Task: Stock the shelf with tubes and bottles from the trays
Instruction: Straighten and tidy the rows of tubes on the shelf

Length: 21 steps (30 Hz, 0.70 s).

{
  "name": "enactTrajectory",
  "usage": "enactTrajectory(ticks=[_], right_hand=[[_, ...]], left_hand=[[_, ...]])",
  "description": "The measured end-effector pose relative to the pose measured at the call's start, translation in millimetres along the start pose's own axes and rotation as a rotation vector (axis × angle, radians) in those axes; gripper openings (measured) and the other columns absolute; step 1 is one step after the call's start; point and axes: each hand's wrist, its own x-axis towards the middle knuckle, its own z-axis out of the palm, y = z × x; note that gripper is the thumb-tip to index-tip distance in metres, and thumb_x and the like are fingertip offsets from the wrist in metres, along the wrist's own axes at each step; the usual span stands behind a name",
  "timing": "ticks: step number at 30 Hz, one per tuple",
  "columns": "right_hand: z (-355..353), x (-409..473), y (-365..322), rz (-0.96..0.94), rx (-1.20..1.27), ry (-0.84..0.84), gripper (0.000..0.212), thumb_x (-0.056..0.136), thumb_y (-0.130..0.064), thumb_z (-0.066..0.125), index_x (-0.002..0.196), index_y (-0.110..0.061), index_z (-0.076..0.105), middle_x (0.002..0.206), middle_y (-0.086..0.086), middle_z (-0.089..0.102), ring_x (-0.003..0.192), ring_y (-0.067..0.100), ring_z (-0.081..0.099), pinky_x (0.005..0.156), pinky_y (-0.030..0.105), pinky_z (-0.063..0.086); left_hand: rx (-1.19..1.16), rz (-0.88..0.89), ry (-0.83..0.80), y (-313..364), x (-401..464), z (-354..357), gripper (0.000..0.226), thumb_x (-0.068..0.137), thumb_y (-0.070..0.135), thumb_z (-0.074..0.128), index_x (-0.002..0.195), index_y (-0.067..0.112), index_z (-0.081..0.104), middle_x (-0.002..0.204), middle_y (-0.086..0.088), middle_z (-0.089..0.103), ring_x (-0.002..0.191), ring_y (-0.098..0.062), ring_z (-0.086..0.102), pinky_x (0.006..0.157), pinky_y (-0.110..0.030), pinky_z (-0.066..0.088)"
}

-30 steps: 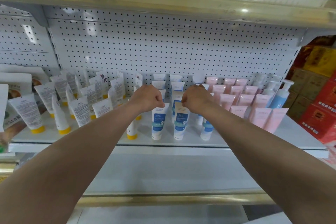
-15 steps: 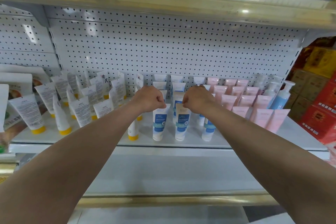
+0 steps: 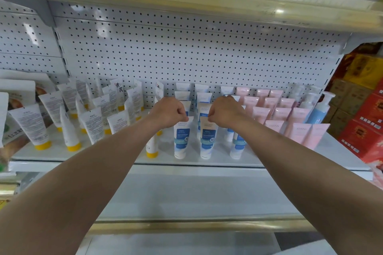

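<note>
Far left, white boxes (image 3: 12, 97) overhang the shelf (image 3: 269, 157) end. Next, yellow-capped white tubes (image 3: 31, 126) stand cap-down in loose, tilted rows, front ones near the lip. Left hand (image 3: 167, 113), fingers curled, pinches the top crimp of a blue-and-white tube (image 3: 182, 141) standing upright close to the front edge. Just beside it, a narrow gap apart, the right hand (image 3: 224, 112) pinches the crimp of a second blue-and-white tube (image 3: 207, 141) in the same way. More blue tubes stand behind and to the right. Pink tubes (image 3: 300, 130) fill tidy rows, then pump bottles (image 3: 319, 109) at the back right. Bare shelf strip runs along the front lip, widest at right corner. Open pegboard (image 3: 186, 58) above all stock.
</note>
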Motion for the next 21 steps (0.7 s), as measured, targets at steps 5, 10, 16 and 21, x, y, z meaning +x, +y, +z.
enactTrajectory(ticks=[5,10,16,21], right_hand=[[3.5,2.8,0.2,-0.009,-0.016,0.025,0.008,0.085,-0.021,0.07,0.088,-0.018,0.076,0.094,0.001,0.068,0.102,0.021,0.058,0.073,0.03,0.053],[5.2,5.2,2.4,0.003,-0.014,0.034,0.008,0.085,-0.02,0.069,0.079,-0.017,0.074,0.088,0.001,0.064,0.101,0.021,0.056,0.07,0.03,0.05],[8.6,4.1,2.5,-0.016,0.004,0.036,0.013,0.088,-0.022,0.068,0.097,-0.02,0.078,0.105,0.0,0.068,0.11,0.02,0.056,0.082,0.035,0.057],[7.7,2.7,4.3,-0.02,0.003,0.028,0.014,0.088,-0.023,0.067,0.095,-0.022,0.079,0.103,-0.001,0.07,0.107,0.021,0.058,0.08,0.034,0.057]], left_hand=[[-0.007,0.007,0.014,-1.7,-3.3,0.7,0.011,0.081,0.028,0.08,0.078,0.019,0.077,0.07,0.023,0.061,0.075,-0.002,0.06,0.081,-0.033,0.055],[-0.013,-0.01,0.022,-4.6,-3.9,2.2,0.011,0.081,0.031,0.08,0.074,0.025,0.074,0.073,0.021,0.064,0.08,-0.005,0.064,0.083,-0.035,0.055],[-0.001,-0.018,0.024,-5.1,-4.9,4.0,0.017,0.081,0.034,0.079,0.069,0.032,0.068,0.075,0.019,0.066,0.081,-0.006,0.064,0.084,-0.036,0.055],[-0.013,-0.015,0.026,-4.7,-8.7,4.0,0.011,0.082,0.034,0.078,0.076,0.028,0.071,0.078,0.018,0.066,0.084,-0.007,0.064,0.084,-0.035,0.055]])
